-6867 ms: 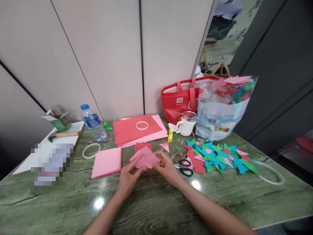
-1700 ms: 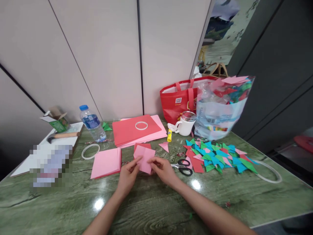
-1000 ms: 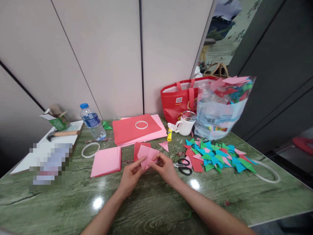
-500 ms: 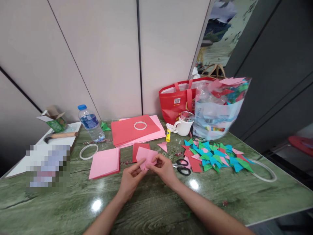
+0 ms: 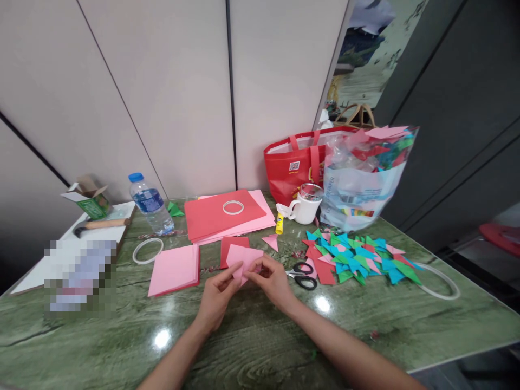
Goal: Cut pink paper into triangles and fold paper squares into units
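Note:
Both my hands meet over the green table [image 5: 252, 346], pinching one folded pink paper [image 5: 242, 258] just above it. My left hand [image 5: 217, 295] grips the paper's lower left edge between thumb and forefinger. My right hand [image 5: 271, 279] holds its right side with curled fingers. A red square [image 5: 227, 248] lies right behind the paper. A stack of pink squares [image 5: 174, 269] sits to the left of my hands, and black-handled scissors [image 5: 303, 275] lie just right of my right hand.
A pile of folded triangles [image 5: 357, 257] in blue, green, pink and red lies right. Behind: large red and pink sheets [image 5: 221, 214], a water bottle [image 5: 150, 204], a white mug [image 5: 304, 206], a glue stick [image 5: 278, 224], a red bag [image 5: 296, 165], a plastic bag [image 5: 361, 179]. Tape rings [image 5: 147, 250] lie left.
The pink paper has gone from a wide flat sheet to a smaller folded piece held upright between both hands. My hands have drawn closer together.

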Demonstrator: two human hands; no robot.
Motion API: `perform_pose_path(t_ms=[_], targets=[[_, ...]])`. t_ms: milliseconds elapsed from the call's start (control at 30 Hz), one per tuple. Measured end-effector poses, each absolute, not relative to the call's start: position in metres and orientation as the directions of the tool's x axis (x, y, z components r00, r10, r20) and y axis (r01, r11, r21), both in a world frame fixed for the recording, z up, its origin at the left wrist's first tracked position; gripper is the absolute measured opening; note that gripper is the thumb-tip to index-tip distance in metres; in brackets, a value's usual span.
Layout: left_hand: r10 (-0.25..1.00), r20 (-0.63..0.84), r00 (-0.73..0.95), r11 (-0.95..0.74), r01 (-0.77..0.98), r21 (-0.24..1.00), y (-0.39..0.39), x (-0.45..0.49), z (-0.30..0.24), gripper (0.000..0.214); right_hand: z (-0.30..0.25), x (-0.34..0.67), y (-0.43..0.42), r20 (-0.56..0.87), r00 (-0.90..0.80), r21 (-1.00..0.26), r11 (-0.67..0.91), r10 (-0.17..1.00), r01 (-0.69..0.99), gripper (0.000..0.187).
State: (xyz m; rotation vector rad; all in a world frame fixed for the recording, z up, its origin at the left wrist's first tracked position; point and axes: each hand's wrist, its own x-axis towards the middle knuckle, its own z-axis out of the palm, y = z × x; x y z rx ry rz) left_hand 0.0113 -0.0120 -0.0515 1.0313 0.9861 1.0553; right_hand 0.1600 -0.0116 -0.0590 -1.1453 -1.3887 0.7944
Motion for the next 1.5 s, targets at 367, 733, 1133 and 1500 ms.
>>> perform_pose_path(t_ms=[367, 733, 1133, 1500], targets=[[0.966, -0.135, 0.220, 0.174, -0.172, 0.969, -0.0122, 0.0101, -0.0523, 0.052, -0.0612, 0.1600, -0.0114, 0.271, 0.060, -0.956, 0.262, 0.961, 0.134, 0.011], [0.966, -0.148, 0.213, 0.197, -0.232, 0.952, -0.0133, 0.0124, -0.0516, 0.049, -0.0651, 0.1579, -0.0104, 0.247, 0.079, -0.967, 0.240, 0.966, 0.089, 0.012], [0.969, -0.132, 0.206, 0.178, -0.221, 0.959, -0.0128, 0.0126, -0.0529, 0.047, -0.0647, 0.1586, -0.0094, 0.185, 0.051, -0.982, 0.183, 0.981, 0.047, 0.014], [0.974, -0.118, 0.193, 0.153, -0.178, 0.972, -0.0100, 0.0105, -0.0564, 0.052, -0.0613, 0.1606, -0.0089, 0.195, -0.043, -0.979, 0.197, 0.980, 0.054, 0.019]])
